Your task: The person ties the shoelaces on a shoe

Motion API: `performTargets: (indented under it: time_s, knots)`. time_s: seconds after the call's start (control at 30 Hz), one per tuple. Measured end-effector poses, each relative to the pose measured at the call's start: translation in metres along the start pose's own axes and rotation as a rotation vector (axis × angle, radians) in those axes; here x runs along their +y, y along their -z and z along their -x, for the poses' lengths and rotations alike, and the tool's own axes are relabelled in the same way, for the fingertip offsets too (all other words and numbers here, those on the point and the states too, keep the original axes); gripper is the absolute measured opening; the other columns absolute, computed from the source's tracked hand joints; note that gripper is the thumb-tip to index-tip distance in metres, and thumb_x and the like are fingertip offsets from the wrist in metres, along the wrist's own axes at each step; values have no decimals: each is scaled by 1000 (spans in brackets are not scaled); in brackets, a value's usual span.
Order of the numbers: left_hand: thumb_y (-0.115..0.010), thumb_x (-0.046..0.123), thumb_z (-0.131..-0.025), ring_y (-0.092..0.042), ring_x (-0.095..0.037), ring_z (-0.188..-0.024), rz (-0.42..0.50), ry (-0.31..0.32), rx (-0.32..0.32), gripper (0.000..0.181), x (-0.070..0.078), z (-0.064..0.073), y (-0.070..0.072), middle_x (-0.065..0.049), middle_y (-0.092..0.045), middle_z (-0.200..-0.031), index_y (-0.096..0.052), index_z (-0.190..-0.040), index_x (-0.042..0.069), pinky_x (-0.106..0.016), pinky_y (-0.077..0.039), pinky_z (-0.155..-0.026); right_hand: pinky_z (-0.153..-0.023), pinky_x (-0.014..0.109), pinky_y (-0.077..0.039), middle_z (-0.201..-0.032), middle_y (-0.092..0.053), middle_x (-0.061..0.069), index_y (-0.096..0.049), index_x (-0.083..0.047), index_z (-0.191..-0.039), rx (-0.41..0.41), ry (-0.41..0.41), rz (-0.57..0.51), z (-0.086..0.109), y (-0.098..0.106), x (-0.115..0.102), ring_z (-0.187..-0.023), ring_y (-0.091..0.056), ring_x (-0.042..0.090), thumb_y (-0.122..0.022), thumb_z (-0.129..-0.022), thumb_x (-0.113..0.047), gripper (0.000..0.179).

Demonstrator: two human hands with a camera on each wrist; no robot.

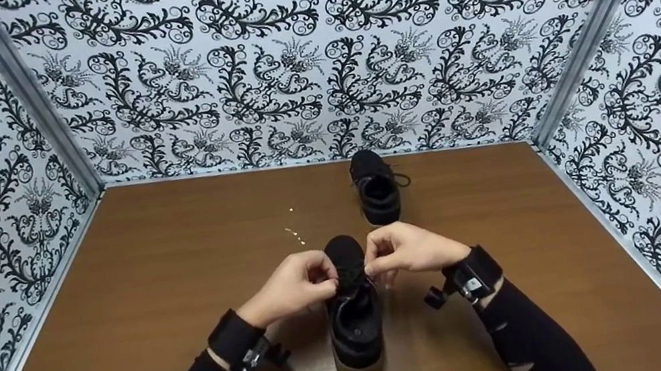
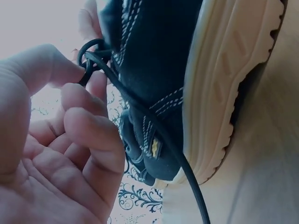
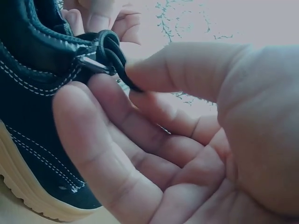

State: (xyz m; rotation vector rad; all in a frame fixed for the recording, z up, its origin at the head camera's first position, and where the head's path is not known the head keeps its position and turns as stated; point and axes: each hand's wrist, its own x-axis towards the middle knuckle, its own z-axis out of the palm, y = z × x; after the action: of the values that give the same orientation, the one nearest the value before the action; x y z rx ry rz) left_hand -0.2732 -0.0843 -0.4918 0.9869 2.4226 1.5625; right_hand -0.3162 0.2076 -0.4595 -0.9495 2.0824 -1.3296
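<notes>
A black shoe (image 1: 357, 337) with white stitching and a tan sole stands on the table, its toe pointing away from me. My left hand (image 1: 297, 286) is at its left side, thumb and fingertips pinching the black shoelace (image 2: 96, 58) by a small loop near the eyelets. A loose lace end hangs down across the shoe's side in the left wrist view. From the right, my right hand (image 1: 413, 251) pinches a doubled part of the lace (image 3: 112, 51) between thumb and index finger. Its other fingers are curled close to the shoe's side.
Farther back, slightly right, a second black shoe (image 1: 375, 188) stands with a lace loop out at its right. Patterned panels (image 1: 283, 71) in metal frames wall the brown table (image 1: 190, 237) at the back and sides. Small bright specks (image 1: 295, 236) show left of the near shoe.
</notes>
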Motion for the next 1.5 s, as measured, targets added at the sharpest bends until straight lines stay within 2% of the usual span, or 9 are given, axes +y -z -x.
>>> performTargets:
  time_s: [0.17, 0.43, 0.5, 0.6, 0.73, 0.9, 1.17, 1.37, 1.5]
  knots:
    - [-73, 3, -98, -55, -6, -66, 77, 11, 7, 3, 1, 1, -3, 6, -66, -82, -73, -100, 5, -21, -45, -58, -72, 56, -67, -96, -78, 22, -76, -5, -103, -19, 11, 22, 1, -1, -2, -73, -77, 35, -80, -104, -16, 11]
    - [-83, 9, -99, -58, -8, -63, 157, 27, -8, 11, 3, 1, -4, 3, -68, -82, -75, -104, 5, -21, -47, -54, -77, 71, -63, -94, -79, 10, -77, -6, -108, -33, -7, 9, 2, -2, -4, -82, -74, 54, -84, -101, -16, 15]
    - [-85, 10, -98, -58, -8, -64, 154, 23, -12, 13, 3, 1, -4, 4, -68, -81, -75, -104, 5, -20, -48, -55, -77, 69, -63, -95, -80, 9, -77, -5, -109, -36, -15, 7, 3, -2, -4, -85, -74, 55, -87, -98, -15, 18]
    - [-87, 10, -96, -60, -8, -68, 147, 17, -17, 15, 3, 0, -5, 6, -68, -82, -75, -103, 5, -20, -48, -58, -75, 51, -67, -94, -80, 9, -77, -5, -109, -36, -18, 36, 4, -3, -5, -84, -77, 44, -91, -94, -13, 22]
    - [-88, 8, -95, -61, -9, -72, 143, 4, -21, 16, 1, 0, -6, 6, -69, -84, -75, -103, 4, -20, -49, -61, -70, 28, -62, -92, -81, 7, -78, -5, -108, -32, -6, 94, 3, -3, -6, -82, -77, 25, -90, -94, -11, 20]
    - [-88, 5, -95, -62, -11, -75, 160, -8, -27, 16, -1, -1, -8, 3, -70, -87, -74, -104, 2, -20, -50, -63, -69, 27, -62, -90, -80, 7, -77, -4, -107, -31, -13, 133, 4, -1, -5, -78, -76, 19, -89, -94, -8, 18]
    - [-82, 4, -99, -62, -12, -75, 158, -9, -34, 13, 1, -1, -9, -1, -72, -92, -73, -108, 2, -21, -52, -63, -69, 25, -55, -87, -74, -6, -76, -13, -100, -26, -37, 321, 5, 4, -3, -76, -69, 12, -91, -92, -13, 17]
    - [-79, 2, -99, -62, -13, -76, 138, -18, -17, 11, 2, -1, -10, -3, -70, -95, -74, -109, 2, -21, -51, -63, -70, 26, -55, -86, -74, -8, -75, -13, -97, -45, -67, 348, 7, 3, -8, -76, -68, 11, -88, -91, -8, 16]
    - [-79, 2, -99, -62, -14, -79, 133, -22, 0, 11, 3, -1, -12, -2, -69, -97, -74, -109, 2, -21, -51, -66, -75, 29, -59, -93, -77, -4, -75, -14, -104, -57, -64, 358, 8, 1, -11, -84, -73, 16, -92, -91, -17, 22]
